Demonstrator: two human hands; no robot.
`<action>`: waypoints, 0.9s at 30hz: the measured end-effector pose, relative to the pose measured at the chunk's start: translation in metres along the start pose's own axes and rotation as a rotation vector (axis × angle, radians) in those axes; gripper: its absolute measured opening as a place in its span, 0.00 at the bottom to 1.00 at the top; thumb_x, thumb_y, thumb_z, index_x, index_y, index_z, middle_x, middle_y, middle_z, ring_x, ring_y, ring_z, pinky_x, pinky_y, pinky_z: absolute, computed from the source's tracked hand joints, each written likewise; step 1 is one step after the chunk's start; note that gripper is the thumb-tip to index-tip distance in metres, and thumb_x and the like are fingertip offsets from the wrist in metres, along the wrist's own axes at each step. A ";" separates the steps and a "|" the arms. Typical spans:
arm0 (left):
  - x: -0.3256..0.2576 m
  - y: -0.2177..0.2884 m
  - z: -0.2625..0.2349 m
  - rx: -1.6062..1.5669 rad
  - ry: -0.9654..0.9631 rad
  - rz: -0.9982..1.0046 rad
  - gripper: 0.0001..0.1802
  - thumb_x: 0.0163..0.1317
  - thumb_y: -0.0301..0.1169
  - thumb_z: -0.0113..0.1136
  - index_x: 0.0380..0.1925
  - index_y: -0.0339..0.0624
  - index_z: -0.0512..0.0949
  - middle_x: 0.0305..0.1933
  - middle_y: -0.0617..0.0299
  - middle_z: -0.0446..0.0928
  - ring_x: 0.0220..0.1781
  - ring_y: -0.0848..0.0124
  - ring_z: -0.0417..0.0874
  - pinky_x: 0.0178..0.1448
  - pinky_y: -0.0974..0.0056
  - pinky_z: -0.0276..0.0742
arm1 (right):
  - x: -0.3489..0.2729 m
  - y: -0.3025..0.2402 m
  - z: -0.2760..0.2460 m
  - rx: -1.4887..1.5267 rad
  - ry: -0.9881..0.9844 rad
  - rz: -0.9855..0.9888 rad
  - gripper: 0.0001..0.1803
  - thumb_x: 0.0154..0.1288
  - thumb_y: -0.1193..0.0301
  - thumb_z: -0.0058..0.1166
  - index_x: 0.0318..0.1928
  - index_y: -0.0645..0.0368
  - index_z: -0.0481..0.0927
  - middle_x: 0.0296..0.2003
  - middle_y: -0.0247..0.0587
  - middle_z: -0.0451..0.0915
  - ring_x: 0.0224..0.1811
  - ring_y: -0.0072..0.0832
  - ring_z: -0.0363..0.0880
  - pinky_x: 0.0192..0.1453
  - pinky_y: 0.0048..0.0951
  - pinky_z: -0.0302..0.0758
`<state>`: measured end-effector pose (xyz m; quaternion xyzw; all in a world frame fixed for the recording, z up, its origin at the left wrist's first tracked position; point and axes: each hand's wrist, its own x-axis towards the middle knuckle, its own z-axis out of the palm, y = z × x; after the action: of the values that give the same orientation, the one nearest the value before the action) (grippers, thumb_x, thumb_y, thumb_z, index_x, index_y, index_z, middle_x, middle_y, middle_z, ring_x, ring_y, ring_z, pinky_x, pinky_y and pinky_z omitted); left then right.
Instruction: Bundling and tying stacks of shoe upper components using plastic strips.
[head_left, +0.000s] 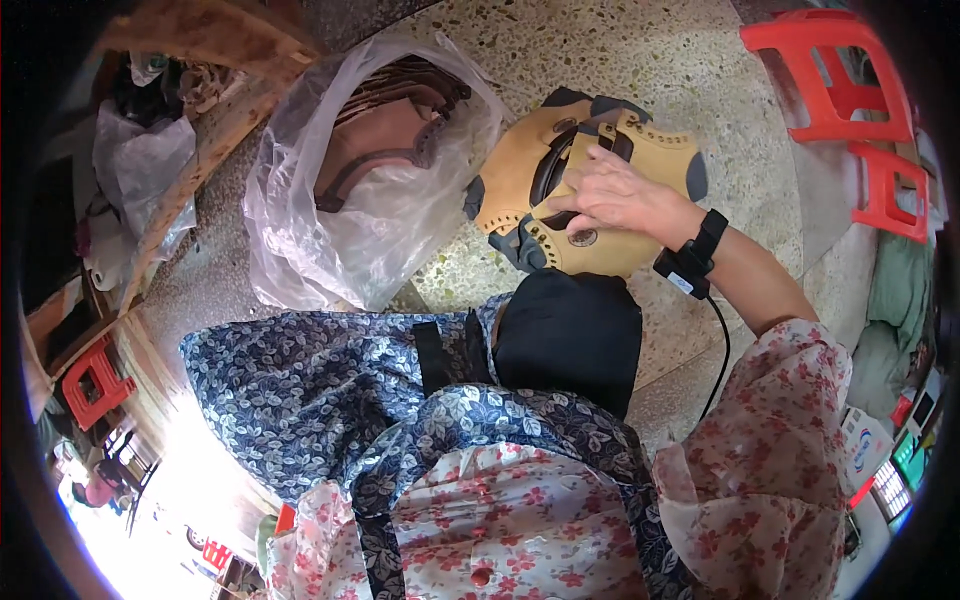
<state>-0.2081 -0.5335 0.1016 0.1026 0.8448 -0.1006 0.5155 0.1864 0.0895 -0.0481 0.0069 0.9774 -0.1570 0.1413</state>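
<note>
Touching tan, dark-patched, leathery pieces [520,165] already out upper centre, right hand [615,195] has unclear grip, left hand unseen; curved brown leathery pieces [375,140] still inside translucent plastic bag [300,240], upper left.

Tan, leather-like pieces [655,152] lay overlapped in the far part of the scene, a little right of the middle. They had dark grey patches along the edges, rows of small holes and dark brown inner areas; their exact number was hard to tell.
</note>
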 end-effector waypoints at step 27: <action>0.078 0.004 0.059 -0.862 0.411 0.450 0.20 0.53 0.20 0.55 0.48 0.38 0.74 0.42 0.48 0.77 0.46 0.48 0.76 0.51 0.56 0.72 | 0.051 -0.098 -0.073 1.136 0.441 0.534 0.16 0.66 0.69 0.50 0.52 0.62 0.76 0.33 0.30 0.78 0.34 0.15 0.73 0.43 0.18 0.72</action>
<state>-0.1913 -0.5403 0.0053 0.0777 0.8502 0.3914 0.3433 0.1116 0.0169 0.0342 0.3542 0.7135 -0.6022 -0.0536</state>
